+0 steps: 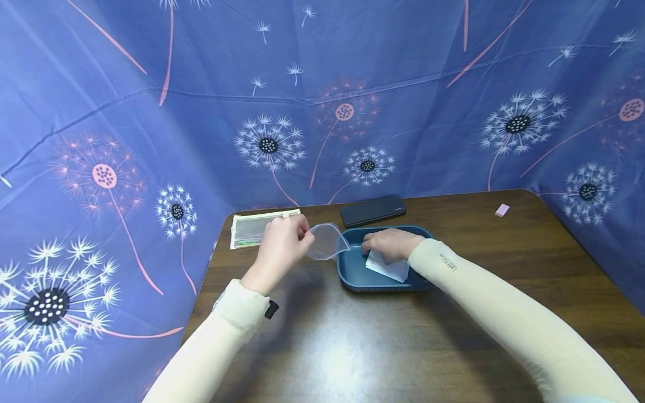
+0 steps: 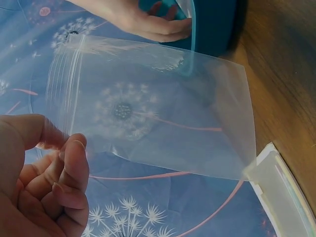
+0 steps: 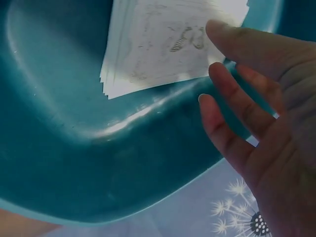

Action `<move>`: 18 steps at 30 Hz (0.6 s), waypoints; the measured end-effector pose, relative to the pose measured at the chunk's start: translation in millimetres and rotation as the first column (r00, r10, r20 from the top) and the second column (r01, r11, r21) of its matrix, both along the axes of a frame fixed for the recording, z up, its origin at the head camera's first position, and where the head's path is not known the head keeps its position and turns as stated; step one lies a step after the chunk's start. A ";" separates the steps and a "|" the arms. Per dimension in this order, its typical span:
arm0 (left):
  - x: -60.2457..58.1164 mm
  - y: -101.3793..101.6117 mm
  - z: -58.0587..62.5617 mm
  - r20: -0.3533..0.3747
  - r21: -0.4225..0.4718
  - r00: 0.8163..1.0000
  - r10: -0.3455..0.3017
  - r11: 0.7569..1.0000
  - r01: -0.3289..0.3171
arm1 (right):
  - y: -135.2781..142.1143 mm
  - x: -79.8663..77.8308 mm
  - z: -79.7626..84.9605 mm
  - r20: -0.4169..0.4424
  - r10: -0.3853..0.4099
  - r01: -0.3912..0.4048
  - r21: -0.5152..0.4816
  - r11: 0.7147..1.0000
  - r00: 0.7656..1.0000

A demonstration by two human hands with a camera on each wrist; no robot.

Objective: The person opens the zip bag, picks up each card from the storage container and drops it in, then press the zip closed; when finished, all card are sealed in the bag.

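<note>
A clear zip-seal bag [image 1: 325, 242] hangs from my left hand [image 1: 282, 243], which pinches it at the zip end between thumb and fingertips. In the left wrist view the bag looks flat, with the backdrop showing through it. My right hand [image 1: 393, 244] reaches into a blue plastic tray [image 1: 355, 286], over a stack of white paper sheets [image 1: 388, 268]. From the right wrist, the top sheet carries a faint printed figure. There the thumb extends over the stack while the other fingers, spread and slightly bent, hang beside its edge.
Behind the tray lies a black case [image 1: 373, 211]. A zip pouch [image 1: 252, 228] with white trim and something green inside sits at the table's back left. Far right is a pink eraser-like block [image 1: 502, 210]. Patterned blue cloth [image 1: 302, 56] encloses the wooden table [image 1: 322, 341].
</note>
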State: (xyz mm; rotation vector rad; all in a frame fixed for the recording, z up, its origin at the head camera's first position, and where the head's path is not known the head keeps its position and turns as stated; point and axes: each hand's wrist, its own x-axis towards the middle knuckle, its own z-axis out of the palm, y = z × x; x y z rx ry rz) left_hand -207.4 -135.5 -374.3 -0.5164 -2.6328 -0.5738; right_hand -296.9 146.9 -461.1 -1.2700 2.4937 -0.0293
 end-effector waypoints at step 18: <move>1.1 1.6 -2.7 -0.025 -0.009 1.000 -0.011 1.000 0.011 | 12.8 -4.6 -21.1 -0.061 -0.102 0.107 0.087 0.990 0.993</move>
